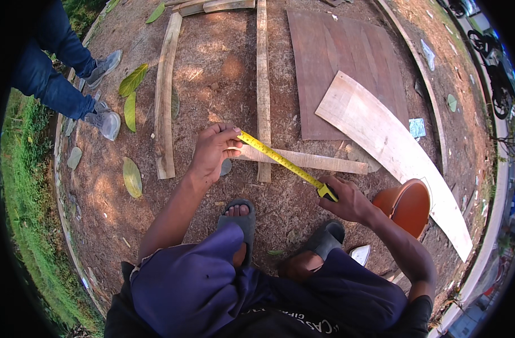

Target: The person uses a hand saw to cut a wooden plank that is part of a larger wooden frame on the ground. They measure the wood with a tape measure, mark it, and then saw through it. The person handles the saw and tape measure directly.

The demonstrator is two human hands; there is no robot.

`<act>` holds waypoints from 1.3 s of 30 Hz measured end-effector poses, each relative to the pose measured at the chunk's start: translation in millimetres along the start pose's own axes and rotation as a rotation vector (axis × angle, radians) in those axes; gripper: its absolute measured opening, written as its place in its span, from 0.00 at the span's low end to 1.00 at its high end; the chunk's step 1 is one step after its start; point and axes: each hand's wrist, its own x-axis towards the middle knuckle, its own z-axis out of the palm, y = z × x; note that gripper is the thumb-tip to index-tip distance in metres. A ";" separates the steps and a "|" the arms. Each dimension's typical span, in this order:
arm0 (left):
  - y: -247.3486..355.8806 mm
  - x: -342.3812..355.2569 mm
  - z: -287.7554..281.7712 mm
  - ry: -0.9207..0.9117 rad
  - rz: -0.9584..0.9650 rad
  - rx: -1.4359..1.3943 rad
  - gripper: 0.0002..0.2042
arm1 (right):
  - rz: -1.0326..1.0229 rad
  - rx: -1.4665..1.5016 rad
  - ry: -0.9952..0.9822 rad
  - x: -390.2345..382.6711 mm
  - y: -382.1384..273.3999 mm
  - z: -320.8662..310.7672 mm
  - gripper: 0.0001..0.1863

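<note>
Between my hands a tape measure [281, 160] is drawn out, its yellow blade slanting down from left to right. My left hand [215, 147] pinches the free end of the blade. The yellow and black case sits in my right hand [349, 198], fingers wrapped around it. Beneath the blade, a short wooden strip [319, 161] lies crosswise on the ground, its left end partly behind my left hand. A long upright wooden batten [263, 84] runs away from me and passes beneath that strip.
Left of the batten lies another wooden beam [166, 101]. A brown board [347, 67], a pale plank [381, 135] and an orange bucket [410, 208] are on the right. At the far left stands another person in jeans and grey shoes [104, 121]. Large leaves [132, 177] are scattered about.
</note>
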 end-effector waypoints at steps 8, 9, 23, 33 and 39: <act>-0.4 -0.3 0.8 -0.006 0.000 0.004 0.08 | -0.019 -0.013 0.022 -1.1 0.4 0.5 0.28; -0.4 0.1 0.7 -0.004 0.001 0.006 0.08 | -0.017 -0.015 0.026 -1.2 0.0 0.4 0.28; -1.4 1.9 -1.6 -0.077 -0.025 0.059 0.10 | -0.050 -0.005 0.033 -0.5 -2.9 -1.8 0.28; 9.2 10.8 -17.1 0.002 0.177 0.383 0.22 | 0.130 -0.109 0.008 -0.8 -0.5 1.5 0.33; 15.2 6.6 -23.8 -0.090 0.179 0.849 0.32 | 0.082 -0.158 0.022 -0.3 6.3 3.8 0.30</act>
